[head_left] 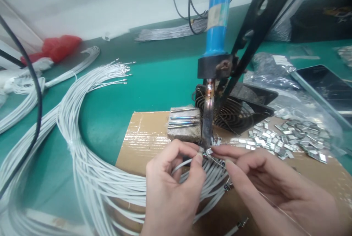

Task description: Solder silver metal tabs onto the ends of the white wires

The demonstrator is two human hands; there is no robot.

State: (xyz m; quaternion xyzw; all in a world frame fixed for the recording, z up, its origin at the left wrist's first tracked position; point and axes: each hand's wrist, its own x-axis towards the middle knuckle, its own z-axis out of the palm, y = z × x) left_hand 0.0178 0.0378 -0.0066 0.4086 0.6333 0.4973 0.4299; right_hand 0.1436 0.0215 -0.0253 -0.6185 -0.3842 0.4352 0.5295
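Cable (182, 165) lies in the grasp of our left hand (176, 186), near the middle of the frame; its end is pinched between thumb and forefinger, right at the iron's tip. Our right hand (275, 181) grasps a thin wire (279, 208) that trails toward the lower right of the frame, its forefinger reaching a small metal tab (209, 151) beside that cable end. We cannot tell exactly how the parts meet there.

Upright above our fingers stands the soldering iron (207, 128), its shaft dark and scorched, its handle (219, 19) glossy blue with a worn, pale sticker on which we can read nothing. We see a white label (280, 60) on a clear plastic bag at right and goldish marks on a dark box (324, 19) at upper right, both illegible to us.

Smooth white cables (79, 129) curve in a thick bundle from the left onto ribbed brown cardboard (145, 137), over a green tabletop (148, 85). Behind our left hand, slim metal rods (184, 118) rest on a rough grey block (184, 133); a black fan (233, 115) with a ringed wire guard leans beside the iron. Shiny, flat rectangular pieces (288, 137) lie scattered at right.
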